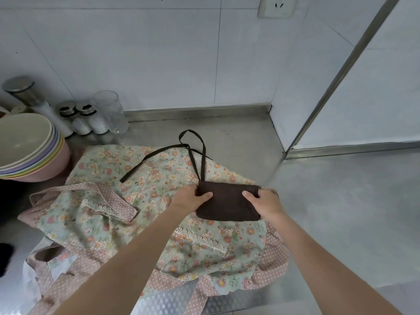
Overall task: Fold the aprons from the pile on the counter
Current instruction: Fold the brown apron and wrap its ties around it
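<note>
Both hands, left (189, 200) and right (264, 202), have fingers (205, 196) closed on a folded brown apron (228, 202), held over the floral apron (145, 201) on the desk (341, 212). Its loose straps (193, 153) trail beyond; lifting may snag them and undo the fold.

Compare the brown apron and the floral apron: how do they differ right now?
The brown apron is plain, folded into a small rectangle; the floral apron is patterned, spread out unfolded. The left hand and right hand grip the brown apron; the floral apron lies beneath on the counter.
</note>
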The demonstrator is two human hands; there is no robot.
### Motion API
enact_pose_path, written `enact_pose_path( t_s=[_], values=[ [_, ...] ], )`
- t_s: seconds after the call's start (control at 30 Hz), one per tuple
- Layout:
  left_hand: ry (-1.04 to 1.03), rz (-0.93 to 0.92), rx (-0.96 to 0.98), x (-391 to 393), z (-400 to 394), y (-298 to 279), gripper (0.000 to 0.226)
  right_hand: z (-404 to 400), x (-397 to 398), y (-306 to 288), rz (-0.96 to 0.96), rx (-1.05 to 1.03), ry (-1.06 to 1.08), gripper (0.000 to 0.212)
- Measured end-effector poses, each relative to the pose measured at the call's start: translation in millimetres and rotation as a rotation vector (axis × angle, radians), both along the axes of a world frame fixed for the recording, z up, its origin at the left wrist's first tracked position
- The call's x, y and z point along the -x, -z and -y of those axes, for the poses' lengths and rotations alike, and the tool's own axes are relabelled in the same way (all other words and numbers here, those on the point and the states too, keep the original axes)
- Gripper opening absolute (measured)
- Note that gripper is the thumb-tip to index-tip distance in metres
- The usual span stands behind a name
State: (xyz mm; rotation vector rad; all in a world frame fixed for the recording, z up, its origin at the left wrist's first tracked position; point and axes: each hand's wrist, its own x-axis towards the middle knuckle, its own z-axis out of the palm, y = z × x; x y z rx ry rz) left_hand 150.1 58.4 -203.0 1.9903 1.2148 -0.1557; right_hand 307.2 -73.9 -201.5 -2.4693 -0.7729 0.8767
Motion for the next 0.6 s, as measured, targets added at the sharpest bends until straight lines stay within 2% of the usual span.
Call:
enact_pose_path(
  t_s=[0.1,0.27,0.37,0.43,0.47,0.53,0.6],
  values=[
    [-0.051,0.041,0.052,-6,-5,-3,0.066,-5,-5,-4,0.030,0.078,-0.076,0.051],
    [0.080,0.093,0.181,-6,-12,-4,0.061,-8,-12,-9,0.041,0.282,-0.267,0.048],
    [0.072,0.101,0.202,-6,-13,-1,0.066,-21,-6,-27,0.272,0.406,-0.401,0.039],
    [0.080,0.092,0.190,-7,-12,1,0.068,-40,2,-43,0.514,0.297,-0.427,0.025],
    [0.079,0.095,0.192,-6,-12,2,0.068,-54,7,-47,0.545,0.177,-0.427,0.021],
    [0.082,0.101,0.185,-4,-11,3,0.067,-80,22,-43,0.407,-0.002,-0.418,0.019],
    [0.091,0.084,0.153,-3,-8,4,0.064,-99,36,-29,0.234,0.040,-0.423,0.030]
  ],
)
